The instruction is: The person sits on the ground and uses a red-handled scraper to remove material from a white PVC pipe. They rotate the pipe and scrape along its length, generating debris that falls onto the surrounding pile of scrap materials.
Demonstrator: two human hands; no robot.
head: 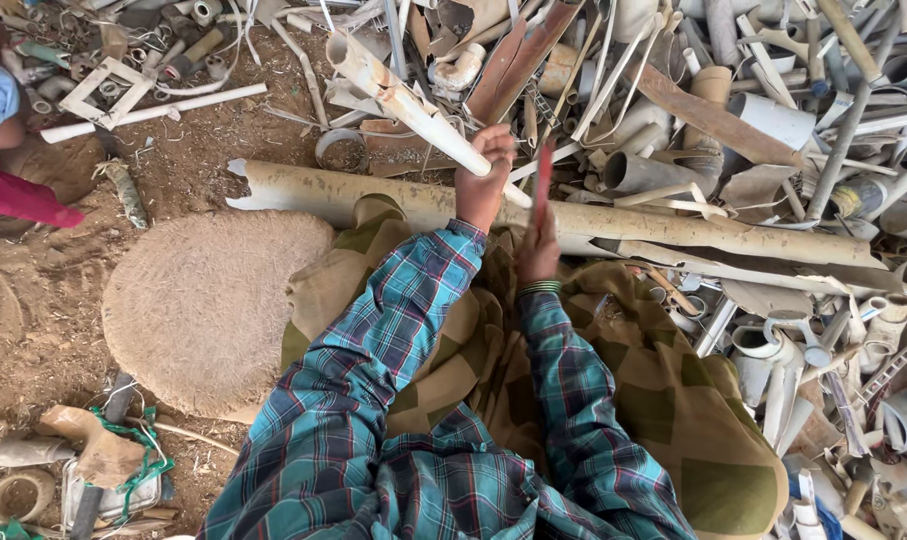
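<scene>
My left hand point(484, 170) grips a dirty cream plastic pipe point(404, 100) that slants up to the left from my fist. My right hand point(540, 245), with green bangles at the wrist, is closed on the handle of a thin reddish tool point(545, 180); the tool is blurred and stands upright just right of the pipe's near end. Both arms wear blue-green plaid sleeves. A long split cream pipe point(674, 228) lies across the ground under my hands. An olive patterned cloth point(674, 420) covers my lap.
A heap of broken plastic pipes and fittings point(754, 90) fills the far and right side. A round woven mat point(204, 310) lies on brown dirt at left. Another person's red and blue sleeve point(4, 150) shows at the far left. Scrap pieces point(104, 460) sit at bottom left.
</scene>
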